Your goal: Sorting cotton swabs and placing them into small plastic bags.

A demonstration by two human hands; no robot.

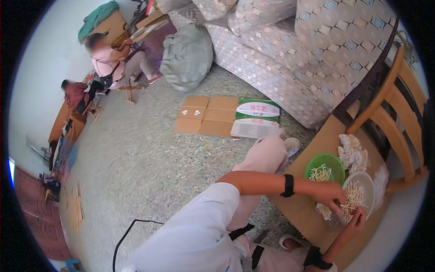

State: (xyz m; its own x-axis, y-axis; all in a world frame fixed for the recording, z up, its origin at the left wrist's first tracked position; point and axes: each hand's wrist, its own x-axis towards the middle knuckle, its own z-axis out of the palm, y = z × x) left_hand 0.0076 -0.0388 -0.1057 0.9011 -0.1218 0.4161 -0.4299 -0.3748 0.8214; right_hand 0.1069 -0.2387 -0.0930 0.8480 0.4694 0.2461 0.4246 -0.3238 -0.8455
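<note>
My left hand (pixel 330 196) is closed in a pinch at the near-left rim of a white bowl (pixel 371 197) that holds many cotton swabs (pixel 355 194). Just to its right and nearer, my right hand (pixel 355 221) is also pinched, at the bowl's near edge. Pale swab sticks show between the fingertips of both hands; how many is too small to tell. Behind my left hand stands a green basket (pixel 336 164) with more swabs inside. Bundled swabs (pixel 352 153) lie beyond the bowls, and a packet of swabs (pixel 324 211) lies partly hidden below my left hand.
The bowls rest on a cardboard-topped surface (pixel 293 205), with a wooden chair (pixel 393 106) close at the right. Flattened cartons (pixel 220 112) lie on the floor. Large patterned covered stacks (pixel 281 63) and a grey-green sack (pixel 188 56) stand beyond. Two people sit at the far left.
</note>
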